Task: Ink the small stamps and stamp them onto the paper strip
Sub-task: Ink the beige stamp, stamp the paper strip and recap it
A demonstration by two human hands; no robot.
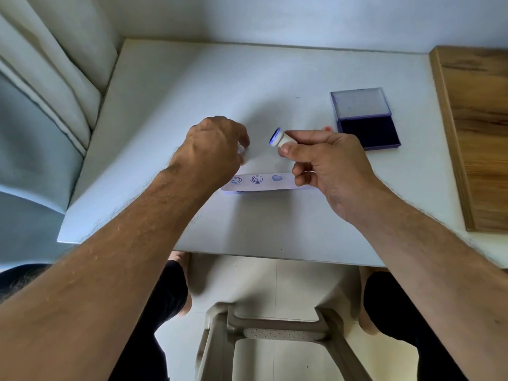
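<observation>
A white paper strip [264, 184] lies on the white table [192, 92], bearing two blue smiley prints and a heart print. My right hand [327, 166] hovers over the strip's right end, pinching a small white round stamp [280, 138] sideways, its blue inked face turned left. My left hand [214, 149] curls above the strip's left end around another small stamp [241, 149], mostly hidden by the fingers. An open ink pad [368, 130] with its dark blue pad and raised lid sits to the right.
A wooden board [475, 133] lies along the table's right edge. Cushions [49, 105] press against the table's left side. Below the near edge are my knees and a plastic stool [275, 334].
</observation>
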